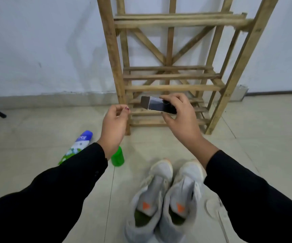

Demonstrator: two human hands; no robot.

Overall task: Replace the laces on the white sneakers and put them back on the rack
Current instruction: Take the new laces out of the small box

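Your R hand (180,120) grips a small dark box (159,105), fingers over the top, thumb under it, the box's open end pointing left. Your L hand (115,120) hangs just left of it w/ fingers curled toward the thumb; can't tell if it pinches anything. Both are held up in front of the wooden rack's (172,87) low slats. The white sneakers (159,183) sit side by side on the floor (36,137), near you, toes toward the rack, no laces visible. A spray can (78,146) lies at left beside a green container (118,157).
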